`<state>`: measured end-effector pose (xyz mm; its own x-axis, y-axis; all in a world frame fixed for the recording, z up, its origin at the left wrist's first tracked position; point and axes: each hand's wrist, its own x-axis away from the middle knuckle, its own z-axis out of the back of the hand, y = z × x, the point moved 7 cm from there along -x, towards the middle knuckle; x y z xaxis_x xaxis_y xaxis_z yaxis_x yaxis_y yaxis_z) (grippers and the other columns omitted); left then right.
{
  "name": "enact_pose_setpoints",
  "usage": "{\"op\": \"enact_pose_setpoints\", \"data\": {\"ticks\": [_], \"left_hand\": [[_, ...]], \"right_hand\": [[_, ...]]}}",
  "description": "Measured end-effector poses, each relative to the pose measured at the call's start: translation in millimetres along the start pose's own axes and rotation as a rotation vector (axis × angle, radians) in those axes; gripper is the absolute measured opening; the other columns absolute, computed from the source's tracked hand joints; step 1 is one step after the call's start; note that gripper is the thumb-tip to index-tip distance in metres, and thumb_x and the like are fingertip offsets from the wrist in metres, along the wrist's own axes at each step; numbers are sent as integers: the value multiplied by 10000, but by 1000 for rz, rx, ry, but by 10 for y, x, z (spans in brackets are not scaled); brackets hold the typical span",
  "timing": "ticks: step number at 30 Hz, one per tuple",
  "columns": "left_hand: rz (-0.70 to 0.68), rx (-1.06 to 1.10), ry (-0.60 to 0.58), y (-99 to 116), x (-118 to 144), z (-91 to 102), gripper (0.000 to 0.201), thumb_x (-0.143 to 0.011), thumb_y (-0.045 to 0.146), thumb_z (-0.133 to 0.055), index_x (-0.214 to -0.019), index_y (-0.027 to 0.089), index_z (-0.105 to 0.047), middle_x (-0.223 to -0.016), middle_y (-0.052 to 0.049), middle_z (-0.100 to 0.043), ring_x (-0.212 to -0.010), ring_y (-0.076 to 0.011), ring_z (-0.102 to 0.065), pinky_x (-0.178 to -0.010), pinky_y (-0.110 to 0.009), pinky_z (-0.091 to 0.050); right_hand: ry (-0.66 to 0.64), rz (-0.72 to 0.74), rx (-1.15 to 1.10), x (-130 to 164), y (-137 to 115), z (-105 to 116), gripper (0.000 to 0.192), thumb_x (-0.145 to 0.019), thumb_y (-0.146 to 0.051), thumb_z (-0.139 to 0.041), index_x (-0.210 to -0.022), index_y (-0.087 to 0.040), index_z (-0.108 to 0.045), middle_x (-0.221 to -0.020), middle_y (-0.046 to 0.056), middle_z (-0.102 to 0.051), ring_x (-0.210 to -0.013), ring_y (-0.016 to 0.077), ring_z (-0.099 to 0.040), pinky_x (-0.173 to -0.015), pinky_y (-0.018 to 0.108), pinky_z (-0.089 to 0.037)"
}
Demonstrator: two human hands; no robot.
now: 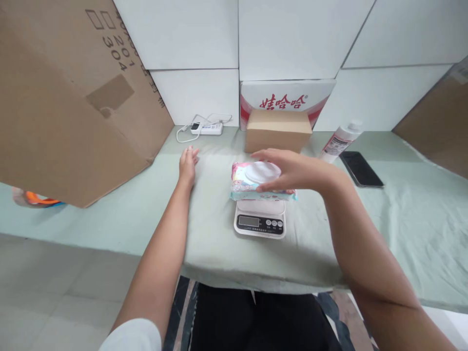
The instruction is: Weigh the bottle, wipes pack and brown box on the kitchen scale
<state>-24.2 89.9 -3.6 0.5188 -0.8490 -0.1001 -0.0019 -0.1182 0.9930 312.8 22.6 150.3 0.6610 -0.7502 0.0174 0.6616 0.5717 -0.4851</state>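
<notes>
A pack of wet wipes (239,176) in pink and light blue, with a white lid on top, lies over the back part of a white kitchen scale (260,224). My right hand (283,168) reaches across the pack from the right. Its thumb is at the front edge and its fingers are near the back edge, spread apart. Whether they press on the pack is hard to see. The scale's dark display and buttons face me. My left hand (187,165) rests on the green cloth to the left, fingers loosely apart, holding nothing.
Behind the pack stands a small brown box (278,134) before a white printed carton (288,92). A white bottle (341,141) and a phone (361,169) are to the right. A power strip (206,128) with a cable lies back left. A large cardboard sheet (73,107) leans at left.
</notes>
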Motion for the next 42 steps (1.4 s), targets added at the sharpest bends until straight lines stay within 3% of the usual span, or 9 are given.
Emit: {"op": "enact_pose_setpoints", "data": {"ticks": [4, 7, 15, 20, 24, 28, 31, 35, 42], "left_hand": [[-4, -10, 0, 3, 7, -10, 589, -1025, 618, -545, -1399, 179, -665, -1466, -234, -690, -1465, -303, -624, -1233, -444, -461], [-11, -23, 8, 22, 25, -15, 543, -1044, 572, -521, -1388, 177, -661, -1453, -232, -702, -1456, -296, -633, -1238, -451, -456], [-12, -14, 13, 25, 39, -12, 540, -1030, 604, -532, -1330, 187, -696, -1423, -221, -717, -1442, -294, -642, -1234, -450, -464], [-28, -26, 15, 11, 33, -2, 569, -1019, 633, -537, -1321, 180, -700, -1396, -221, -728, -1436, -304, -646, -1236, -451, -464], [-26, -50, 0, 19, 44, -5, 565, -1036, 614, -511, -1339, 172, -688, -1409, -218, -726, -1437, -295, -646, -1235, -443, -465], [-14, -73, 9, 39, 64, -6, 501, -1072, 533, -458, -1356, 181, -674, -1405, -197, -740, -1434, -268, -650, -1230, -429, -474], [-10, -80, 3, 57, 79, -13, 481, -1082, 492, -441, -1359, 171, -668, -1419, -201, -733, -1429, -258, -654, -1222, -415, -480], [-18, -86, -11, 64, 81, -16, 498, -1083, 477, -429, -1368, 136, -654, -1441, -233, -712, -1420, -267, -660, -1211, -415, -486], [-36, -95, -14, 46, 62, -13, 514, -1071, 522, -445, -1350, 148, -660, -1406, -226, -734, -1394, -282, -678, -1203, -436, -497]], "right_hand": [[126, -15, -110, 56, 93, 431, 491, -822, -579, -845, -1248, -353, -758, -1230, 72, -775, -1111, 353, -742, -879, 491, -623], [126, -76, -115, 67, 148, 548, 331, -853, -504, -830, -1144, -351, -789, -1081, 72, -794, -948, 312, -761, -754, 456, -616], [33, -161, -112, 3, 225, 300, 197, -853, -354, -798, -1039, -292, -808, -1060, 86, -792, -940, 317, -747, -800, 469, -597], [16, -151, -60, -29, 195, 283, 129, -865, -289, -758, -985, -284, -805, -1076, 75, -794, -936, 289, -735, -767, 411, -568], [-51, -247, 22, 23, 125, 269, 251, -880, -363, -752, -1110, -270, -789, -1199, 79, -780, -1031, 280, -737, -793, 374, -559], [-100, -263, 83, 45, 19, 204, 539, -868, -525, -762, -1354, -300, -709, -1411, 82, -711, -1232, 328, -693, -873, 377, -558], [-175, -198, 82, -13, -68, 35, 776, -826, -591, -794, -1532, -347, -584, -1529, 72, -640, -1309, 362, -653, -909, 393, -559], [-253, -144, 137, -120, -178, -238, 1036, -765, -523, -863, -1677, -406, -384, -1597, 81, -563, -1344, 392, -614, -867, 390, -557], [-150, -70, 264, -231, -262, -372, 997, -760, -497, -846, -1652, -363, -421, -1404, 123, -660, -1263, 395, -642, -915, 422, -519]]}}
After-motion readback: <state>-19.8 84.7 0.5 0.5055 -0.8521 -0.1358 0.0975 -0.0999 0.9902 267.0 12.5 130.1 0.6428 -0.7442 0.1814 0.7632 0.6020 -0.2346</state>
